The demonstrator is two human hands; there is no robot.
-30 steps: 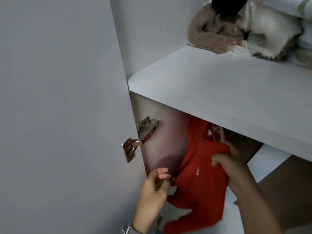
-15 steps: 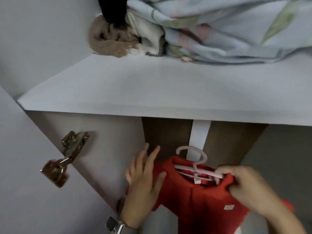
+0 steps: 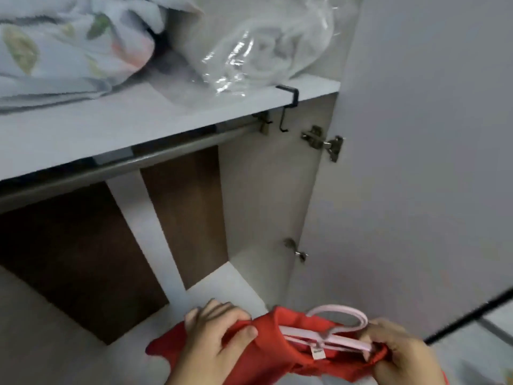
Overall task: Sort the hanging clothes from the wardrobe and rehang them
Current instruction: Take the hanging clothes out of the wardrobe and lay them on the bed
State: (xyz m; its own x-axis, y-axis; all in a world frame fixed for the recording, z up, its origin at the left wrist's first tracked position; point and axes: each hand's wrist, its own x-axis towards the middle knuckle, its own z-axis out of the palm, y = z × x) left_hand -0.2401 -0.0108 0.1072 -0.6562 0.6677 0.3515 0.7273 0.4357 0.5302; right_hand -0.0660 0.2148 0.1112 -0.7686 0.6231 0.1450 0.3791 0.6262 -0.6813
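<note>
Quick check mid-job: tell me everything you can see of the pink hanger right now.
The pink hanger looks like thin pale-pink plastic, with a rounded hook at the top and slim doubled bars. It lies tilted and low in the view, off the rail, its bars tucked into the neck of the red garment. The right hand pinches its right end together with the fabric; the left hand grips only the garment.
</note>
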